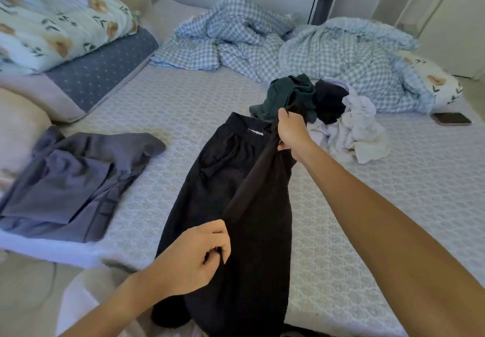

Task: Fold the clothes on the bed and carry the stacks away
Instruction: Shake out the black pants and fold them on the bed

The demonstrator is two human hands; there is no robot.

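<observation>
We see two hands on one pair of black trousers (236,205), which lies lengthwise across the bed (393,205) with its waistband away from us and its legs hanging over the near edge. The right hand (291,134) is curled tight round a bunch of cloth beside the waistband, and the left hand (194,255) pinches a fold lower down the trousers; a taut ridge of cloth runs between the two grips. Just beyond the trousers, touching the waistband end, sits one heap of unfolded clothes (328,116), in which we count a dark green piece, a black piece and pale white ones tangled together. To the left of the trousers, well apart, one grey garment (65,184) lies spread flat near the bed's edge. Right of the heap, one phone (452,118) rests on the sheet. Behind the heap one checked blue quilt (301,42) is rumpled across the far side. Far left of the trousers, one flowered pillow (52,21) lies on one blue cushion (105,71).
</observation>
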